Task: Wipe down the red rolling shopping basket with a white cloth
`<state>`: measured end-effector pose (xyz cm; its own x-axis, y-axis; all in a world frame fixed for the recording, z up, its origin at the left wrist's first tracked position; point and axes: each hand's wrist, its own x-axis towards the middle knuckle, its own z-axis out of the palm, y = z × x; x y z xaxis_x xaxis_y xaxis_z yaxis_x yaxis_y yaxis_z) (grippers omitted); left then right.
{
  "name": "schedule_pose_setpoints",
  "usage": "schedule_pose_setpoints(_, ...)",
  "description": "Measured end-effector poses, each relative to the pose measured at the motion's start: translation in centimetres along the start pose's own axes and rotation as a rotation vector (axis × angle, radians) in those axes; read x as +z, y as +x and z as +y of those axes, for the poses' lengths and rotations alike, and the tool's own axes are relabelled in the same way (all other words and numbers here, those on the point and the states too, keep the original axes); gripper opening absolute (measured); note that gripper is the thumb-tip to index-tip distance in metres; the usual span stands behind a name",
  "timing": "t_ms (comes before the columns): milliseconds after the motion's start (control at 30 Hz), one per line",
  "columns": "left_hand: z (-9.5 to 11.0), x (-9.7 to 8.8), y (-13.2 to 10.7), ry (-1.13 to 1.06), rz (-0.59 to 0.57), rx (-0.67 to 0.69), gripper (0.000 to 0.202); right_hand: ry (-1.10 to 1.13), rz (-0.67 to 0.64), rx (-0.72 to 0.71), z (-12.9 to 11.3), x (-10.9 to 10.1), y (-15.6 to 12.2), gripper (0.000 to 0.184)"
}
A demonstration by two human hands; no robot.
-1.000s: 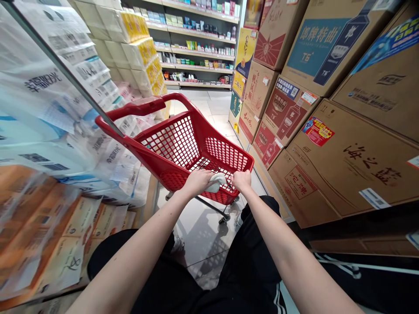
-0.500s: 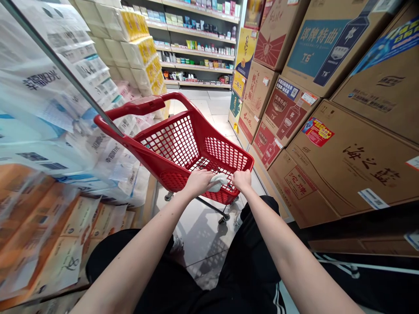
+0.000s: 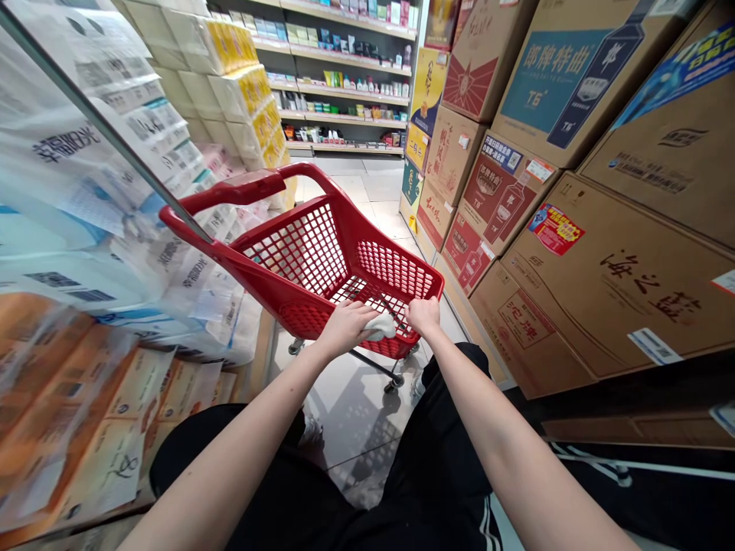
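A red plastic shopping basket on wheels [image 3: 321,252] stands on the tiled floor in front of me, its handle raised toward the far side. My left hand [image 3: 344,325] rests on the near rim, its fingers closed over a white cloth [image 3: 380,327] pressed against the mesh. My right hand [image 3: 423,315] grips the same rim just to the right, fingers curled round it. My black trousers show below my forearms.
Packs of tissue paper [image 3: 74,229] are stacked high on the left. Large cardboard liquor boxes [image 3: 602,283] are piled along the right. The narrow aisle runs ahead to shelves of small goods [image 3: 344,84] at the far end.
My left hand with the cloth has slid slightly down and right along the near rim. The view has shifted a little; the basket stays in place.
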<state>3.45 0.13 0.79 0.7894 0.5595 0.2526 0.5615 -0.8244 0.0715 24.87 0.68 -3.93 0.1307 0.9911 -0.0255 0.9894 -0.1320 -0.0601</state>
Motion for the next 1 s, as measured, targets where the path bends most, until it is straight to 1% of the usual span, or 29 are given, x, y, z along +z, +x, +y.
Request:
schedule_pose_setpoints(100,0.5,0.0,-0.8,0.015,0.031,0.033,0.025,0.0,0.007,0.001,0.0,0.1,0.0,0.035)
schedule_pose_setpoints(200,0.6,0.2,-0.9,0.051,0.038,0.032,0.026,-0.001,0.026,-0.002,0.0,0.1,-0.1,0.035)
schedule_pose_setpoints(300,0.4,0.7,-0.2,0.082,0.035,0.01,0.025,-0.009,0.012,-0.006,-0.1,0.1,-0.2,0.035)
schedule_pose_setpoints(500,0.2,1.7,1.9,0.095,0.041,-0.105,0.037,-0.02,0.001,-0.008,-0.1,0.0,-0.3,0.036)
schedule_pose_setpoints(633,0.4,1.7,2.0,0.101,0.033,-0.136,0.036,-0.018,0.001,-0.01,-0.1,-0.2,-0.3,0.036)
schedule_pose_setpoints(833,0.8,1.1,1.1,0.077,0.048,-0.089,0.032,-0.019,-0.001,-0.001,-0.3,-0.4,-0.6,0.036)
schedule_pose_setpoints(1000,-0.3,0.4,0.8,0.042,-0.016,-0.032,0.032,-0.02,0.004,-0.008,-0.3,-0.2,-0.6,0.037)
